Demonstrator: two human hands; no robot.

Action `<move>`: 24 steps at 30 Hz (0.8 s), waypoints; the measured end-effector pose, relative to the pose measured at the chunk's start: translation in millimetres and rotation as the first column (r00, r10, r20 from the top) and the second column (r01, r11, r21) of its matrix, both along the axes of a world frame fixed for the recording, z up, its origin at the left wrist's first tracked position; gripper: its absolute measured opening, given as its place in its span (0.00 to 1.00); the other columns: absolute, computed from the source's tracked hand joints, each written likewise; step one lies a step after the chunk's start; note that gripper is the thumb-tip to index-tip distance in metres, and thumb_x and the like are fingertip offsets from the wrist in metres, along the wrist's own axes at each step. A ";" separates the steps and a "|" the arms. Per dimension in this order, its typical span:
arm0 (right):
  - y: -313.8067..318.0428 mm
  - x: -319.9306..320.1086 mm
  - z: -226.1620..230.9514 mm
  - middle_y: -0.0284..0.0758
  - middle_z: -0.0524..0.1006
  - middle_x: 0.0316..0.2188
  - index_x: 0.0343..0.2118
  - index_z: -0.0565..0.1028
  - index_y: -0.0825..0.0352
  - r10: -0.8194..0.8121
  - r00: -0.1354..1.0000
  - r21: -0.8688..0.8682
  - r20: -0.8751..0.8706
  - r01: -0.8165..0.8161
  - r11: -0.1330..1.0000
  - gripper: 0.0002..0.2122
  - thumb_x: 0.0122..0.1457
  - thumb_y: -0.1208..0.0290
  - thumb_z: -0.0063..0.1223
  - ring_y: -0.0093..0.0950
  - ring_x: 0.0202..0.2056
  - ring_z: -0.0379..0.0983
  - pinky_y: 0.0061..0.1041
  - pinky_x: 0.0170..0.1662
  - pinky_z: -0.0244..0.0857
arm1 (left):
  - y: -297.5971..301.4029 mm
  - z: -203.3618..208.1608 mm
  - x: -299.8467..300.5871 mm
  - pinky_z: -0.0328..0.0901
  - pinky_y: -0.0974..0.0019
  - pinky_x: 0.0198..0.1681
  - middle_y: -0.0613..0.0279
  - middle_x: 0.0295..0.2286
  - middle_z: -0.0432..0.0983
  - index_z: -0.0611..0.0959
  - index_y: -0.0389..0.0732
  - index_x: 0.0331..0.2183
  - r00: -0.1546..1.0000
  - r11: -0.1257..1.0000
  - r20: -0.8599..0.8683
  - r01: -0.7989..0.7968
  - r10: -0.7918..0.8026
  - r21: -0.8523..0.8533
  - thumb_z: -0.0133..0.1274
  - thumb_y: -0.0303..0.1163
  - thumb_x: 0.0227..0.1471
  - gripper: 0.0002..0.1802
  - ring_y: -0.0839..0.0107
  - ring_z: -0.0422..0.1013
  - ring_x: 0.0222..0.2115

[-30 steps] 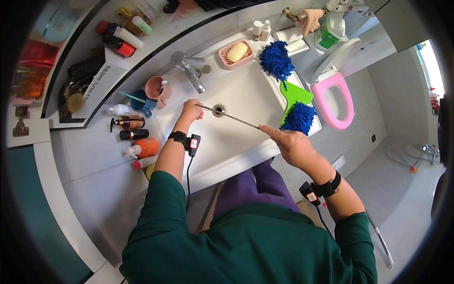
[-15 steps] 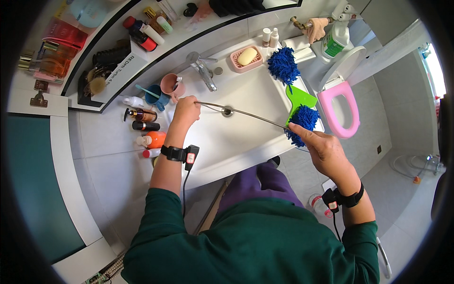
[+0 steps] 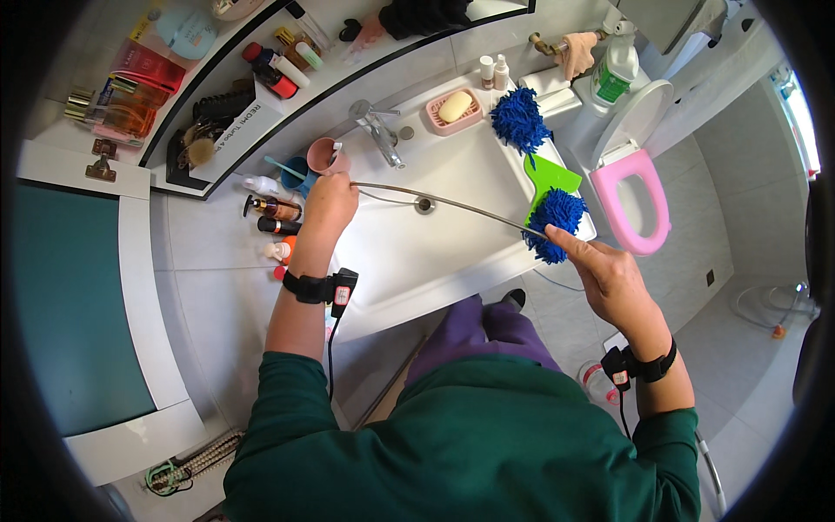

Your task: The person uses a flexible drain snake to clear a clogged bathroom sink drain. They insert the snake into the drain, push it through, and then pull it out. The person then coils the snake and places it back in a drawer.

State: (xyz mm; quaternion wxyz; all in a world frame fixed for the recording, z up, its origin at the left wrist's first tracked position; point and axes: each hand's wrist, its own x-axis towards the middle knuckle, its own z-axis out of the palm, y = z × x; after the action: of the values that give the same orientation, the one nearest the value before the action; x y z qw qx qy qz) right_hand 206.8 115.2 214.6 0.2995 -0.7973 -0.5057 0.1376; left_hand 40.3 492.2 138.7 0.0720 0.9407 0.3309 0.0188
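Item: sink (image 3: 435, 257), white, landmark for this entry; drain hole (image 3: 424, 205) uncovered.

Item: rod (image 3: 452, 201), one, thin, grey, bendable by its look; bowed above the sink from left side to right rim. A thinner line runs from its left part toward the drain; second strand or shadow, I cannot tell.

Item: left hand (image 3: 333, 204), over the sink's left side, fist clenched around the rod, presumably to anchor it.

Item: right hand (image 3: 616, 278), beyond the sink's front right rim, grasping the rod with index finger stretched along it, apparently to steady it. The two-handed hold seems to keep the span raised.

Item: soap (image 3: 455, 107), in a pink dish (image 3: 445, 127) on the sink's back ledge, likely so it drains.

Item: pink cup (image 3: 324, 150), blue cup (image 3: 298, 177), at the sink's back left, probably for reach.
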 end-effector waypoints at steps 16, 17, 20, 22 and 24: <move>-1.4 4.2 0.9 0.38 0.71 0.19 0.54 0.69 0.50 0.045 0.999 0.038 0.009 -0.045 0.998 0.29 0.48 0.85 0.48 0.39 0.20 0.69 0.35 0.25 0.64 | -12.7 29.9 -20.5 0.68 0.52 0.34 0.44 0.25 0.76 0.80 0.34 0.29 0.991 0.986 0.039 -0.125 0.130 -0.112 0.50 0.30 0.49 0.10 0.48 0.73 0.28; -1.3 4.8 1.1 0.38 0.71 0.19 0.54 0.69 0.50 0.046 0.999 0.037 0.009 -0.046 0.998 0.29 0.48 0.85 0.48 0.39 0.20 0.69 0.35 0.25 0.64 | -12.0 29.4 -22.7 0.67 0.52 0.34 0.44 0.25 0.76 0.80 0.34 0.29 0.987 0.979 0.068 -0.135 0.147 -0.149 0.49 0.30 0.49 0.10 0.47 0.73 0.28; -1.5 6.0 2.0 0.38 0.72 0.19 0.54 0.69 0.50 0.047 0.999 0.058 0.007 -0.047 0.997 0.29 0.48 0.85 0.48 0.39 0.20 0.69 0.35 0.25 0.64 | -9.2 27.2 -28.1 0.68 0.62 0.26 0.51 0.19 0.75 0.79 0.31 0.29 0.986 0.980 0.116 -0.097 0.119 -0.176 0.47 0.28 0.50 0.09 0.61 0.73 0.20; -1.9 6.1 2.1 0.39 0.72 0.20 0.54 0.69 0.50 0.045 0.999 0.054 -0.009 -0.044 0.998 0.28 0.48 0.85 0.48 0.39 0.21 0.70 0.35 0.26 0.64 | -9.7 24.3 -28.6 0.68 0.62 0.25 0.51 0.19 0.75 0.79 0.31 0.29 0.987 0.981 0.117 -0.091 0.112 -0.170 0.47 0.28 0.50 0.09 0.61 0.73 0.19; -2.5 6.1 2.2 0.39 0.72 0.20 0.54 0.69 0.50 0.042 0.999 0.045 -0.022 -0.041 0.998 0.28 0.49 0.84 0.48 0.39 0.21 0.70 0.35 0.26 0.65 | -12.3 21.7 -25.8 0.67 0.53 0.33 0.43 0.23 0.75 0.80 0.33 0.28 0.985 0.978 0.104 -0.123 0.141 -0.166 0.48 0.30 0.48 0.10 0.47 0.72 0.27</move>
State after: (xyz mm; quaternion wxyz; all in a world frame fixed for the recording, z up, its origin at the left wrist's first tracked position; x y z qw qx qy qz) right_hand 212.9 112.6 216.8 0.3199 -0.7782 -0.5214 0.1416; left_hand 14.6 479.9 160.4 0.1642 0.9053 0.3884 0.0513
